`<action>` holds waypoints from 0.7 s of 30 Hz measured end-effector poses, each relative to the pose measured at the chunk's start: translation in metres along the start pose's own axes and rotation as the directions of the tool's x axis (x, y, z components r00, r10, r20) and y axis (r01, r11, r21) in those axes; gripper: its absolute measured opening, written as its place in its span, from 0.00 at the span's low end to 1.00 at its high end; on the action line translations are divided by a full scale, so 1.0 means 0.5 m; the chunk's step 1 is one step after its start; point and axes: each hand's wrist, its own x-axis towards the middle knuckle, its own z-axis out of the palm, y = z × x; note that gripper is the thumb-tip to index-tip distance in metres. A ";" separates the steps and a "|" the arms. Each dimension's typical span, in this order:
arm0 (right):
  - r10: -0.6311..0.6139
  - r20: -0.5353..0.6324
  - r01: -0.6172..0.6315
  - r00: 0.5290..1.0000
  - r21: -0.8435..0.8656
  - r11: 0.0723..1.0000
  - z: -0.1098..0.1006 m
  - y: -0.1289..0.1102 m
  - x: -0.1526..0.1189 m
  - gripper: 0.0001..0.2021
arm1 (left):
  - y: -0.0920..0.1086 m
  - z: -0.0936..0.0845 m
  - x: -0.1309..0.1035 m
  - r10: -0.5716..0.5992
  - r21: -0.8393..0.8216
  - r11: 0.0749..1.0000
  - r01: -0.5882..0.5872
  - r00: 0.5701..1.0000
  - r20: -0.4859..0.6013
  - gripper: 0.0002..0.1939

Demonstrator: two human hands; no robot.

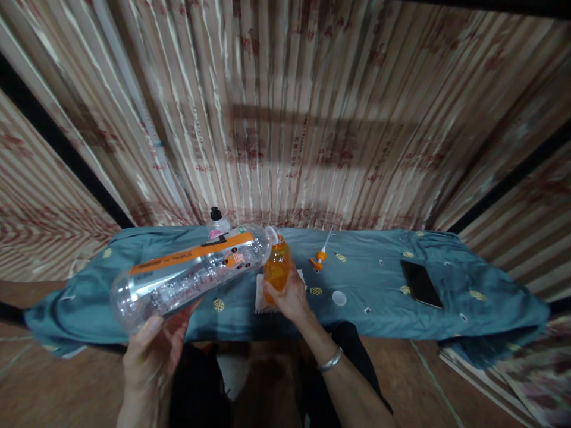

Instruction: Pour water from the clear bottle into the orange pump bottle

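Note:
A large clear plastic bottle [191,273] with an orange and silver label lies tilted, its neck toward the right. My left hand [156,345] holds it near its base from below. The bottle's mouth meets the open top of a small translucent orange bottle [276,267], which stands upright over a folded pale cloth [261,303]. My right hand [289,294] is wrapped round the orange bottle's lower right side. An orange pump top [319,259] with a clear tube lies to the right. Whether liquid is passing between the bottles cannot be made out.
The narrow table has a teal patterned cloth [366,309]. A round white cap [339,298] and a black phone [421,283] lie on the right. Behind the large bottle stands a small black-capped bottle [217,223]. Striped curtains [285,119] hang along the back.

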 end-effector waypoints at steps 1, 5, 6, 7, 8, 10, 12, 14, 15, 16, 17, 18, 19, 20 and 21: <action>0.004 0.003 -0.004 1.000 0.009 1.000 0.000 0.000 0.000 0.37 | 0.001 0.001 -0.001 0.000 0.002 1.000 0.000 1.000 0.000 0.32; 0.034 0.012 -0.034 0.999 0.026 0.999 0.000 -0.001 0.001 0.37 | 0.007 0.007 -0.004 -0.001 0.006 1.000 0.001 1.000 -0.010 0.32; 0.039 0.012 -0.040 0.999 0.026 0.999 0.000 -0.001 0.001 0.37 | 0.008 0.008 -0.004 -0.001 0.007 1.000 0.001 1.000 -0.016 0.32; 0.043 0.011 -0.043 0.999 0.025 0.999 0.001 -0.002 0.001 0.37 | 0.009 0.010 -0.005 -0.003 0.008 1.000 0.003 1.000 -0.021 0.33; 0.046 0.011 -0.046 0.999 0.024 0.999 0.001 -0.003 0.001 0.37 | 0.009 0.011 -0.005 -0.006 0.009 1.000 0.006 1.000 -0.026 0.33; 0.051 0.009 -0.051 0.999 0.017 0.999 0.001 -0.004 0.002 0.36 | 0.008 0.012 -0.004 -0.011 0.013 1.000 0.012 0.999 -0.032 0.33; 0.051 0.005 -0.051 0.999 0.007 0.999 0.001 -0.005 0.002 0.36 | 0.005 0.011 -0.002 -0.015 0.014 1.000 0.016 0.999 -0.042 0.33; 0.046 0.000 -0.046 0.999 0.001 0.999 0.001 -0.005 0.001 0.36 | 0.003 0.009 0.000 -0.016 0.015 1.000 0.017 0.998 -0.055 0.33; 0.043 -0.002 -0.043 0.999 0.001 0.999 0.001 -0.005 0.001 0.36 | 0.002 0.008 0.001 -0.015 0.015 1.000 0.016 0.998 -0.060 0.33; 0.041 -0.003 -0.041 0.999 0.003 0.999 0.001 -0.004 0.001 0.36 | 0.001 0.007 0.001 -0.017 0.016 1.000 0.018 0.998 -0.061 0.33; 0.038 -0.003 -0.038 0.999 0.007 0.999 0.001 -0.003 0.001 0.36 | 0.001 0.007 0.002 -0.018 0.016 1.000 0.019 0.998 -0.062 0.33; 0.037 -0.002 -0.037 0.999 0.012 0.999 0.002 -0.003 0.001 0.36 | 0.000 0.006 0.002 -0.017 0.016 1.000 0.018 0.998 -0.064 0.33; 0.036 -0.002 -0.036 0.999 0.015 0.999 0.002 -0.002 0.001 0.36 | 0.000 0.006 0.002 -0.016 0.016 1.000 0.017 0.998 -0.064 0.33; 0.037 -0.002 -0.037 0.999 0.017 0.999 0.002 -0.001 0.001 0.36 | -0.001 0.006 0.002 -0.016 0.015 1.000 0.017 0.998 -0.064 0.33; 0.039 -0.002 -0.039 0.999 0.017 0.999 0.003 0.000 0.001 0.36 | -0.001 0.006 0.002 -0.015 0.014 1.000 0.016 0.998 -0.063 0.32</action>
